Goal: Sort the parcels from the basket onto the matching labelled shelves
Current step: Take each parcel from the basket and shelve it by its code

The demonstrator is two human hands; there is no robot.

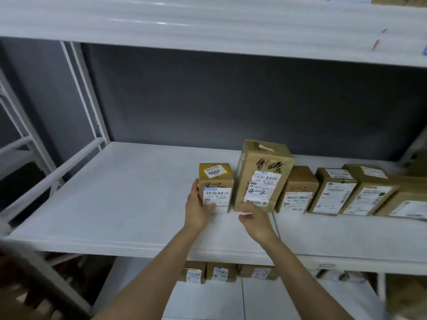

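Smooth white shelf [115,204] bears boxy cardboard parcel [216,179], left hand [198,211] holding.

A dark grey wall [231,93] backs a neighbouring white rack [16,144].

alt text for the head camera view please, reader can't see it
The person's left hand grips a small cardboard parcel marked 4-2 at the left end of a parcel row on a white shelf. The right hand is open near the base of the taller parcel beside it.
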